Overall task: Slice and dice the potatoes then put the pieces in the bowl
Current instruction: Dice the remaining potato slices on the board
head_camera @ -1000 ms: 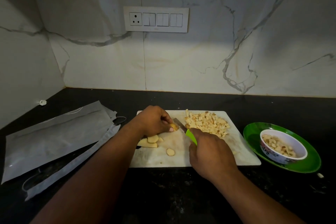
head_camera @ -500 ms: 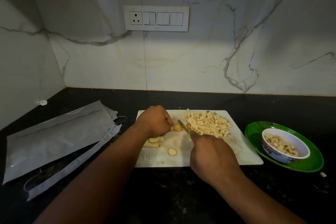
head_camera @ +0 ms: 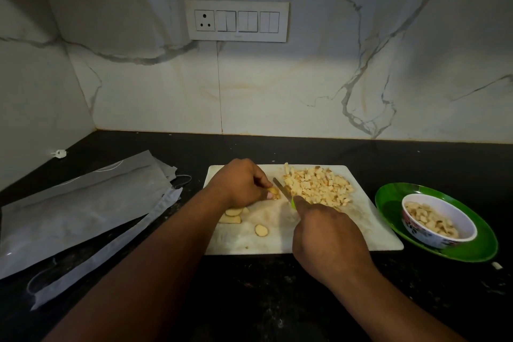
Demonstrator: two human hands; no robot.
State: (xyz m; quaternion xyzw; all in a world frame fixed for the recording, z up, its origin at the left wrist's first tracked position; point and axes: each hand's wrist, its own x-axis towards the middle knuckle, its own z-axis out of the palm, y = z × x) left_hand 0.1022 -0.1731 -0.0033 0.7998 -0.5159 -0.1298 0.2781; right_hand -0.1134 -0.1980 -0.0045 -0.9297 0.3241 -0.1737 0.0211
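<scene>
Our left hand (head_camera: 241, 184) pinches a small yellow potato piece (head_camera: 273, 193) on the white cutting board (head_camera: 369, 219), while our right hand (head_camera: 327, 233) grips the green-handled knife (head_camera: 283, 191), blade beside that piece. We see pale diced cubes (head_camera: 319, 184) heaped at the board's far right, three slices (head_camera: 261, 229) nearer us, and more dice in the bowl (head_camera: 438, 220) on the green plate (head_camera: 388, 203).

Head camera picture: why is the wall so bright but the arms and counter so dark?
In the head view, light falls on the marble wall and the cutting board; the black counter and near forearms sit in shadow. The left hand and right hand stay dim, and the wide lens bends the edges.
</scene>
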